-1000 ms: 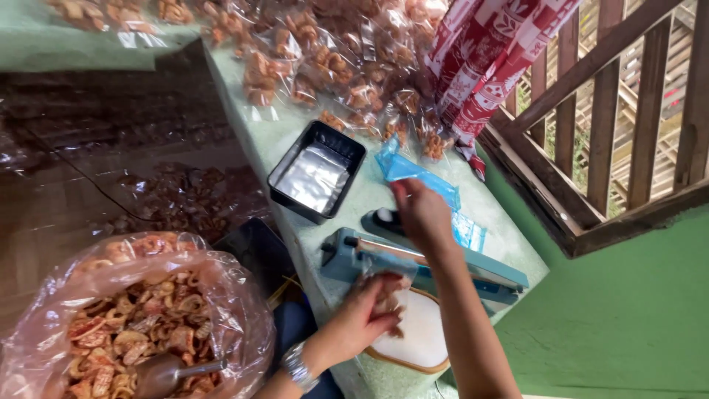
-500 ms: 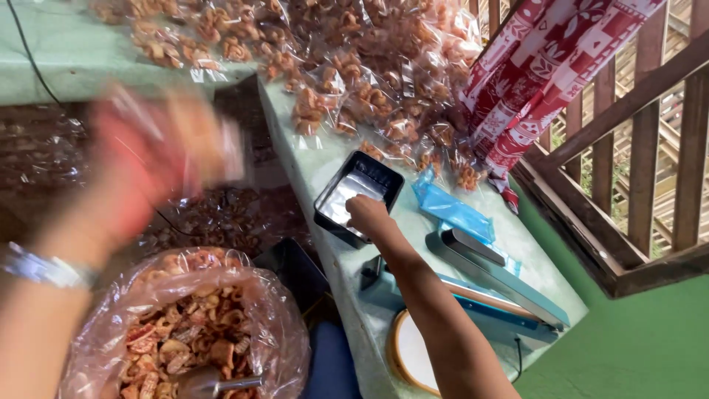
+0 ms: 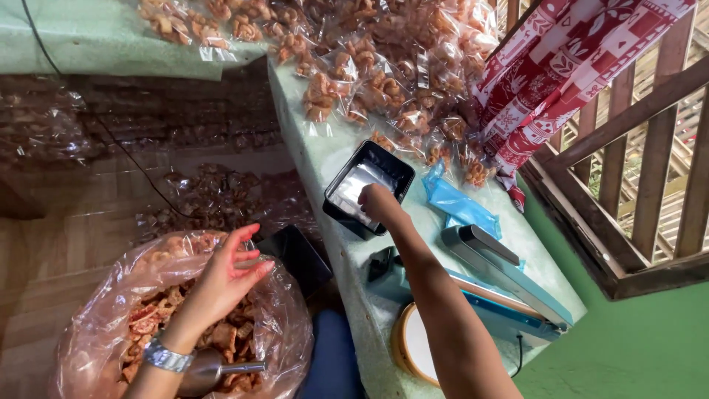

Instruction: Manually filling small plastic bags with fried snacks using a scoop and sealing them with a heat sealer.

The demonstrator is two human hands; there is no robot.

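My left hand [image 3: 225, 277] hovers with fingers apart over a big clear plastic bag [image 3: 96, 325] of fried orange snacks on the floor at the lower left. It holds nothing. A metal scoop [image 3: 214, 367] lies in the snacks just below it. My right hand [image 3: 380, 203] reaches across the green table [image 3: 317, 151] into a black tray [image 3: 388, 159] and rests on the stack of clear empty bags [image 3: 351, 188] inside. Its fingers are hidden from me. A teal heat sealer [image 3: 509, 284] stands beside my forearm with its arm raised.
Many sealed snack packets [image 3: 384, 66] are piled at the table's far end. A blue packet of bags [image 3: 461, 207] lies by the sealer, a round white plate [image 3: 417, 351] at the near edge. A red-and-white cloth [image 3: 569, 59] hangs over a wooden railing [image 3: 628, 148]. A black box [image 3: 299, 255] sits below.
My left hand took a filled packet from the sealer, swung it up and left, and now hangs empty over the big bag. My right hand left the sealer's arm for the tray; the arm rose.
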